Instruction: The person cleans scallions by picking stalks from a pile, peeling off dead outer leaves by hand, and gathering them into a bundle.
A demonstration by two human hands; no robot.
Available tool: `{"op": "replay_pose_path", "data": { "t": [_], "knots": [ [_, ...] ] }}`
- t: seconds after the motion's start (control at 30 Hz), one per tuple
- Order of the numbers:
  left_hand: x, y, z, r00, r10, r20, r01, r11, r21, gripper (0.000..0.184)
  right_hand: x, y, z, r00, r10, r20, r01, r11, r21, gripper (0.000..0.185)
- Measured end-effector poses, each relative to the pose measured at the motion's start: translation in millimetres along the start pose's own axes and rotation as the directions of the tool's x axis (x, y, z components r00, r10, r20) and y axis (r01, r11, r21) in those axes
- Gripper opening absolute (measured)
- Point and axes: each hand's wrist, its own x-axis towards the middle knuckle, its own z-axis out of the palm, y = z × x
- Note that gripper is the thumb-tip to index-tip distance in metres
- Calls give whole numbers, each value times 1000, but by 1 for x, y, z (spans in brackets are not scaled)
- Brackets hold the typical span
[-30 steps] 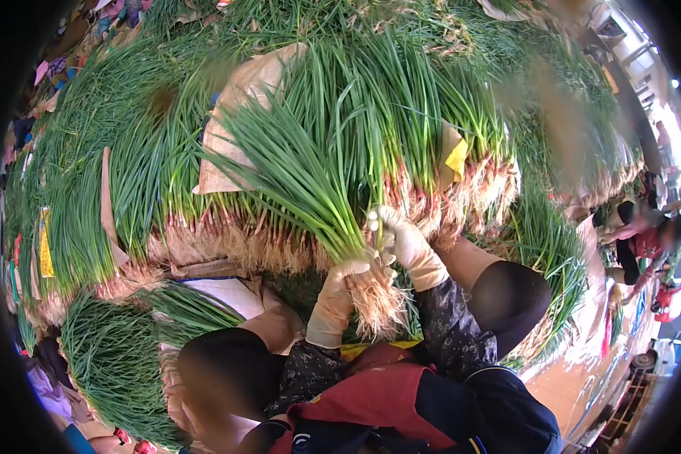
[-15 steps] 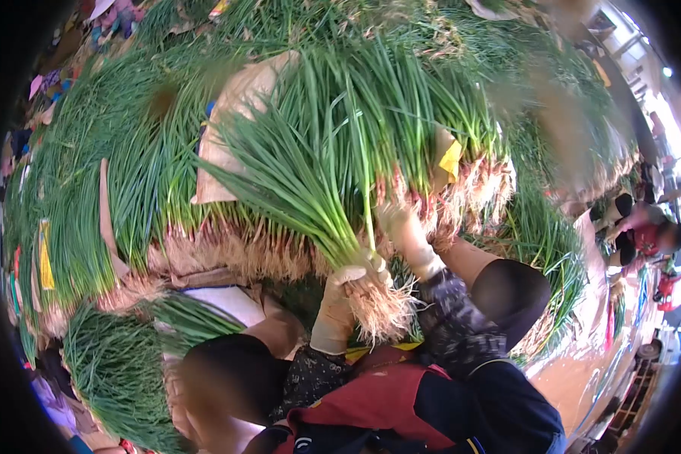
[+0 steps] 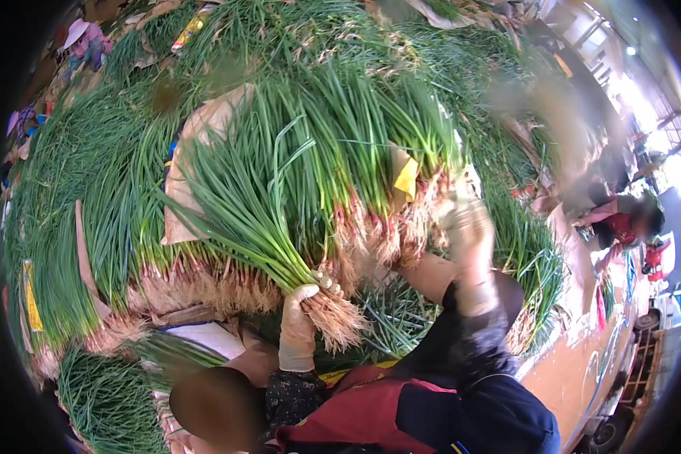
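Note:
A bunch of green onions (image 3: pixel 268 238) is held at its white stems by my left hand (image 3: pixel 304 303), gloved, with the fingers wrapped round it. Its pale roots hang to the lower right and its leaves fan to the upper left. My right hand (image 3: pixel 471 227), also gloved, is raised near the right end of the row of onions (image 3: pixel 356 181), beside their roots. It is smeared by motion, so its fingers and anything in them cannot be made out.
Piled onions (image 3: pixel 98 151) cover the area ahead, with brown sacking (image 3: pixel 197 166) and a yellow tag (image 3: pixel 406 178) among them. More onions (image 3: pixel 106 401) lie at lower left. A co-worker (image 3: pixel 628 223) is at the right, another person (image 3: pixel 87 41) at the far upper left.
My right hand has left the held bunch and moved right and up to the roots at the row's right end. My left hand still grips the bunch. The view has shifted.

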Motion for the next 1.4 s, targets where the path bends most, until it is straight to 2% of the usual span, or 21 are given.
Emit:
{"op": "replay_pose_path", "data": {
  "t": [0.23,0.3,0.33,0.37,0.4,0.43,0.5,0.57,0.7,0.77,0.8,0.87,0.9,0.97,1.0,1.03,1.07,1.2,1.23,1.37,1.4],
  "knots": [
    [-11,33,5,971,97,217,-89,995,-46,28,150,38,-65,996,86,-18,-87,944,-319,22],
    [-19,34,21,981,109,159,-92,990,-109,28,213,124,-68,951,-121,285,304,535,-788,27],
    [-23,34,34,990,106,94,-95,989,-114,28,238,189,-52,936,-16,353,344,-184,-921,16],
    [-25,35,40,994,107,29,-103,987,-121,28,183,112,-3,971,-229,72,112,169,-979,26],
    [-15,32,23,995,99,8,-98,989,-113,27,170,92,34,981,19,191,177,303,-937,26],
    [-10,29,15,997,80,1,-79,990,-114,26,139,65,71,944,-93,317,302,630,-715,23],
    [1,24,6,999,39,-8,-40,993,-112,25,119,117,142,837,-189,513,546,234,-804,16],
    [3,18,10,999,46,7,-44,992,-117,23,100,125,182,888,69,454,368,483,-794,27],
    [4,19,12,999,37,-36,-40,996,-75,24,113,144,193,859,24,512,427,520,-740,31],
    [-1,22,16,995,55,-88,-50,997,52,27,108,131,172,915,86,394,246,654,-715,26],
    [7,18,-5,996,26,-81,-23,999,33,30,97,118,156,912,-45,408,333,664,-670,28],
    [16,10,-20,997,35,-69,-29,995,98,31,62,88,136,827,276,489,-45,901,-433,32],
    [11,9,-7,994,32,-104,-20,993,115,32,41,80,131,723,405,560,-274,912,-305,34],
    [1,8,16,991,33,-129,-8,981,194,31,-8,78,134,542,309,782,-69,943,-325,42],
    [3,1,4,992,-7,-129,30,984,174,31,-35,101,137,601,48,798,174,966,-189,44],
    [7,2,15,992,-48,-116,66,985,157,31,-44,89,138,414,409,814,-474,860,-191,44],
    [0,-1,28,988,-66,-138,82,990,113,30,-48,87,137,363,437,823,-688,721,-79,41],
    [0,-8,-5,996,-85,37,85,996,-9,43,-59,103,141,334,407,850,-936,247,250,33],
    [-2,-7,-12,995,-92,35,91,996,9,43,-60,106,140,324,372,870,-946,144,291,32],
    [-15,-1,9,992,-123,-38,124,991,50,37,-66,82,137,569,421,706,-560,828,-42,37],
    [-12,-2,-5,981,-145,-130,157,984,89,34,-77,134,151,727,72,683,-216,968,128,39]
  ]
}}
